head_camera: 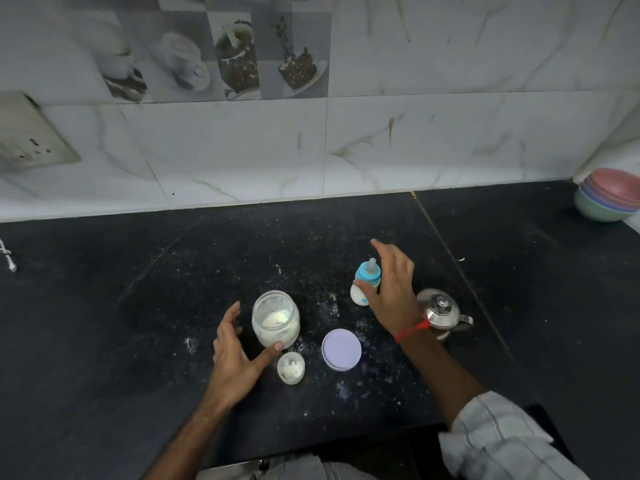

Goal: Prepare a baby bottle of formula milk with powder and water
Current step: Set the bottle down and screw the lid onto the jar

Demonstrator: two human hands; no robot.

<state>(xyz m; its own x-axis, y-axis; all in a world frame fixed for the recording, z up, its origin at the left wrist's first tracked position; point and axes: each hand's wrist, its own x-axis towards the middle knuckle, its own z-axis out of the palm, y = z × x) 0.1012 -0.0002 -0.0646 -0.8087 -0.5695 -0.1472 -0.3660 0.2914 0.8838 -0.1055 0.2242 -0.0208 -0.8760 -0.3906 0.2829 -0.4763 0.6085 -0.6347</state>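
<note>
Your right hand is spreading open around the baby bottle, thumb touching its lower body, fingers arched above the teat; not gripping it. The bottle is standing upright on the black counter, just left of the small steel kettle.

Your left hand is hovering open beside the powder jar, thumb tip touching the jar's base, holding nothing.

Judging the step: bottle looks assembled. Close the fingers round the body below the blue collar, not the teat, and check the collar is tight before shaking.

Bottle: small, whitish, blue ring, clear teat; contents unclear. The jar is sitting uncovered, its lilac lid lying near. Spilled powder is dusting the counter.
</note>
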